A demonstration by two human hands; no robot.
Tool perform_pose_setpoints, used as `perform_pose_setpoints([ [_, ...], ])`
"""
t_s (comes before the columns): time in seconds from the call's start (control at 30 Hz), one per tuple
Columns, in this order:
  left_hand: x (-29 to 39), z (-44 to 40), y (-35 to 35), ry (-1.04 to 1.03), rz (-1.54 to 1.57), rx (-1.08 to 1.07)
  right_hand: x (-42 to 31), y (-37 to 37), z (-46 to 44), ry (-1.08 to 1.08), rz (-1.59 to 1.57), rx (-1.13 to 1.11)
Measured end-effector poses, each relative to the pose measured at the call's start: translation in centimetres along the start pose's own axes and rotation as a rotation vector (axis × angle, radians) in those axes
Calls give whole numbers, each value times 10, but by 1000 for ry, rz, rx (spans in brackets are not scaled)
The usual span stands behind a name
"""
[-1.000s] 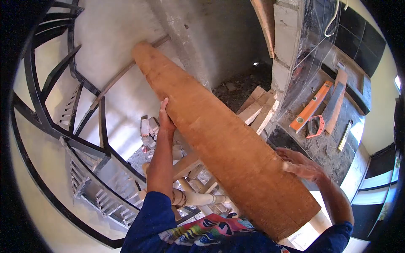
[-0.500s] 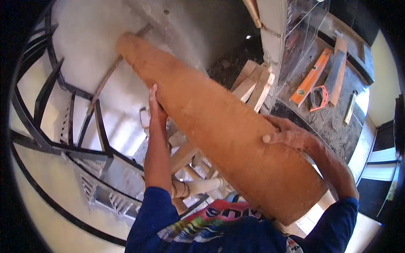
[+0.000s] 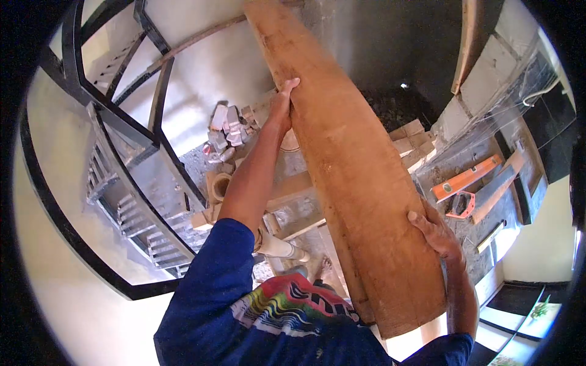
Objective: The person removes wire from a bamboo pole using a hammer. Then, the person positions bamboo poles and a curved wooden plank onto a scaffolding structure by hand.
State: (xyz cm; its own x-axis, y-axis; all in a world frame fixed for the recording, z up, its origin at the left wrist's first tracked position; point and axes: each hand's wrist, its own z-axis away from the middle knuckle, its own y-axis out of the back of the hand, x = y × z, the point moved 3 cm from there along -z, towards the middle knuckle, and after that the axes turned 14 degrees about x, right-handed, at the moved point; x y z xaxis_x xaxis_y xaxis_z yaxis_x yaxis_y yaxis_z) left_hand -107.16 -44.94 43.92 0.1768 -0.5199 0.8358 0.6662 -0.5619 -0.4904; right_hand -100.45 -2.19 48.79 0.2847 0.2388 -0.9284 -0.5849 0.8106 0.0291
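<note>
A long, wide brown wooden board (image 3: 360, 165) slants across the middle, its far end narrower and its near end by my shirt. My left hand (image 3: 284, 104) grips its left edge toward the far end, thumb on the upper face and fingers hidden beneath. On the right edge nearer to me, my right hand (image 3: 434, 232) is closed round the board, thumb on the face. The left side edge of the board shows as a darker strip.
A dusty counter at the right bears an orange spirit level (image 3: 466, 178), a handsaw (image 3: 462, 205) and a wooden strip (image 3: 499, 185). Broken bricks (image 3: 227, 128) lie by the wall. Timber pieces (image 3: 419, 146) lie beyond the board. A black metal railing (image 3: 116, 113) stands left.
The board has swung to a steeper angle, its far end moving right and its near end left. Both hands have moved with it, still holding it. The view has shifted.
</note>
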Motion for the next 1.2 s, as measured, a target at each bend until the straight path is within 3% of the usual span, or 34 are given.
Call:
perform_pose_setpoints([
  [0.1, -3, -1, 1, 40, 24, -78, 5, 4, -6, 283, 349, 206],
  [0.17, 4, 11, -5, -59, 157, -91, -12, -3, 2, 426, 754, 345],
  [0.3, -11, -16, 5, -17, 246, -28, -19, -14, 8, 413, 944, 408],
  [0.37, -12, -16, 6, 33, 258, -54, -35, -35, 8, 413, 612, 332],
  [0.4, -11, -13, 6, 35, 290, -48, -36, -38, 6, 415, 644, 326],
  [0.47, 3, 5, 4, -172, 210, 91, -28, -38, 0, 423, 667, 397],
  [0.57, 3, 5, 5, -190, 288, 105, -38, -52, 3, 342, 759, 401],
  [0.67, 0, 1, 11, -120, 369, 94, -44, -65, 4, 295, 770, 388],
  [0.73, 3, 7, 13, -73, 347, 113, -36, -68, -3, 466, 797, 347],
  [0.8, 4, 9, 11, -27, 321, 116, -31, -65, -1, 443, 849, 414],
  [0.87, -10, -4, 9, 58, 384, 41, -35, -74, 2, 259, 824, 422],
  [1.0, -20, -20, 8, -2, 498, -104, -10, -60, -6, 337, 885, 481],
  [1.07, -3, 2, 10, -154, 271, -16, -19, -66, -6, 439, 734, 450],
  [1.1, -6, -2, 9, -174, 271, -23, -30, -70, -1, 379, 737, 457],
  [1.13, -18, -14, 7, -87, 301, -28, -36, -71, 0, 317, 741, 466],
  [1.2, -24, -18, 4, 0, 327, -38, -34, -65, -6, 427, 689, 437],
])
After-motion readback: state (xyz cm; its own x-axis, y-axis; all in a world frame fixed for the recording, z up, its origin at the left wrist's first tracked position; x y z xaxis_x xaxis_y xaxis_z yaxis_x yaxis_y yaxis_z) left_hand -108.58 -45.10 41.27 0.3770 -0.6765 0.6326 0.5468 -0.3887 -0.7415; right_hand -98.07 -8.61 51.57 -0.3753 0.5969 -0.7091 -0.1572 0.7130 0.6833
